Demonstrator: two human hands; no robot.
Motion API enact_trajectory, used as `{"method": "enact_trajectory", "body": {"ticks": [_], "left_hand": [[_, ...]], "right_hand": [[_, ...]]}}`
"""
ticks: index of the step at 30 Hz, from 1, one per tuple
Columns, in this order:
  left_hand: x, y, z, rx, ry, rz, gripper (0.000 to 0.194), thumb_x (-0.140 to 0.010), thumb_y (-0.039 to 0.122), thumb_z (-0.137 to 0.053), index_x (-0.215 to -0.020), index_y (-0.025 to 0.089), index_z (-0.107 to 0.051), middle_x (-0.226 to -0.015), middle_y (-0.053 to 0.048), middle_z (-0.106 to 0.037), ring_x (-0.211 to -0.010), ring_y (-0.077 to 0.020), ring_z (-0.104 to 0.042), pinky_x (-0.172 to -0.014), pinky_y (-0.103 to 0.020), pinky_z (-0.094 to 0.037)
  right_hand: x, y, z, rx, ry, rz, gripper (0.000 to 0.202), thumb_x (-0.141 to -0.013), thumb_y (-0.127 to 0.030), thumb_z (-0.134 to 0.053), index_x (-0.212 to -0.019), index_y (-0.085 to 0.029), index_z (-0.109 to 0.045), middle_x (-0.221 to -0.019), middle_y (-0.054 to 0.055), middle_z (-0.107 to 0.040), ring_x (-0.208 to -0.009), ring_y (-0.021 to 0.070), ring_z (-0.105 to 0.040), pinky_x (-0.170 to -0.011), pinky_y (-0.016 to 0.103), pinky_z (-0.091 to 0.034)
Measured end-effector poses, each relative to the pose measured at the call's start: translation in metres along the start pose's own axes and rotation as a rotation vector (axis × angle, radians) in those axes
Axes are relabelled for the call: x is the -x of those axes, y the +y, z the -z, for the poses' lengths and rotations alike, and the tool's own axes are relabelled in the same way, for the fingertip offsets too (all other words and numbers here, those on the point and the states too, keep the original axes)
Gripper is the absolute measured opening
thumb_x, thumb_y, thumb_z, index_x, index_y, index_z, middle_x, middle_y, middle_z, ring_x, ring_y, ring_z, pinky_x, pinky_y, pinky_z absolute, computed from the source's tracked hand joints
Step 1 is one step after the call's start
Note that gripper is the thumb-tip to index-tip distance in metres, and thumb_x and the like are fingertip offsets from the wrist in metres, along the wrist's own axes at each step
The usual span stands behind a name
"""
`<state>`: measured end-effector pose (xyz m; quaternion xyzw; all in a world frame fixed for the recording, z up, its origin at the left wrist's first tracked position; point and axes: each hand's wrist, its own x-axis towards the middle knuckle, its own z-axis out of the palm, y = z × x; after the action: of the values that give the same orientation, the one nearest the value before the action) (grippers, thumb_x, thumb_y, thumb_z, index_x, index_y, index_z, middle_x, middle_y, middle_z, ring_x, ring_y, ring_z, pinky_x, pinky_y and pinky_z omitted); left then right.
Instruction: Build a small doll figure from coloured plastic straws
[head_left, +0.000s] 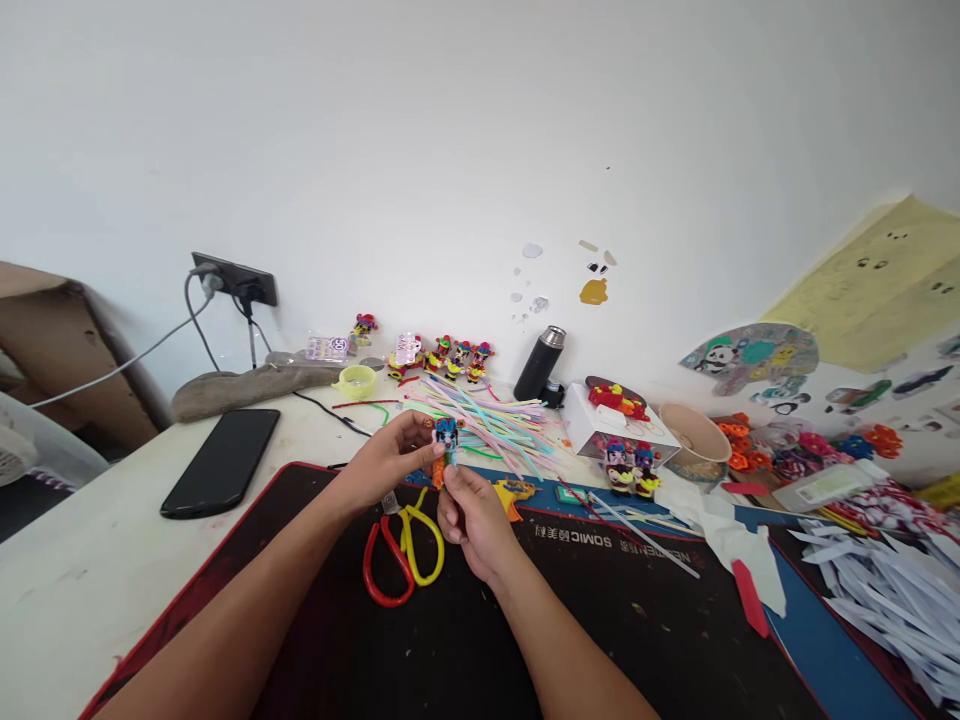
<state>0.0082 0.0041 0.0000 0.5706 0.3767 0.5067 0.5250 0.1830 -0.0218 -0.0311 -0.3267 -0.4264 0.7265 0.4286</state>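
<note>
A small figure (pixel 446 433) with a blue and red top, a dark and white face part and an orange lower part is held upright between both hands, above the far edge of the black mat (pixel 585 620). My left hand (pixel 394 452) pinches it from the left, near its head. From the lower right, my right hand (pixel 474 515) grips its lower part between thumb and fingers. Just below the hands lie scissors with one red handle and one yellow handle (pixel 426 545). Their blades are mostly hidden.
Pastel sticks (pixel 502 425) spread behind the hands. Finished-looking figures (pixel 454 360) stand by the wall, near a black flask (pixel 540 362). A phone (pixel 221 465) lies left; a white box (pixel 611 425), a bowl (pixel 696 440) and paper strips (pixel 892 600) are right.
</note>
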Motion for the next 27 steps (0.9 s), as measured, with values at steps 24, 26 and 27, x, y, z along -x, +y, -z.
{"method": "enact_trajectory", "body": {"ticks": [24,26,27], "left_hand": [[0.0026,0.0000,0.0008,0.073,-0.031,0.091,0.047,-0.082,0.050,-0.085,-0.115,0.022,-0.066,-0.099,-0.005,-0.076,-0.095,-0.0235,-0.070,-0.085,-0.036,-0.052],[0.0033,0.0007,-0.0002,0.095,-0.074,0.115,0.045,-0.081,0.047,-0.087,-0.113,0.022,-0.068,-0.101,-0.005,-0.077,-0.095,-0.0235,-0.071,-0.086,-0.036,-0.053],[0.0035,0.0013,-0.0008,0.103,-0.086,0.117,0.043,-0.081,0.046,-0.087,-0.111,0.022,-0.069,-0.102,-0.006,-0.078,-0.096,-0.0236,-0.071,-0.088,-0.036,-0.053]], "right_hand": [[-0.0005,0.0028,0.0017,0.050,-0.011,0.030,0.050,-0.086,-0.063,-0.079,-0.080,-0.021,-0.053,-0.051,-0.010,-0.046,-0.036,0.0048,-0.034,-0.038,0.021,-0.015],[-0.0005,0.0022,0.0017,0.048,-0.006,0.032,0.048,-0.086,-0.062,-0.079,-0.082,-0.021,-0.055,-0.051,-0.011,-0.045,-0.037,0.0048,-0.034,-0.038,0.021,-0.015],[-0.0006,0.0019,0.0016,0.048,-0.006,0.034,0.048,-0.087,-0.062,-0.079,-0.083,-0.020,-0.055,-0.051,-0.011,-0.045,-0.037,0.0048,-0.034,-0.038,0.021,-0.016]]}}
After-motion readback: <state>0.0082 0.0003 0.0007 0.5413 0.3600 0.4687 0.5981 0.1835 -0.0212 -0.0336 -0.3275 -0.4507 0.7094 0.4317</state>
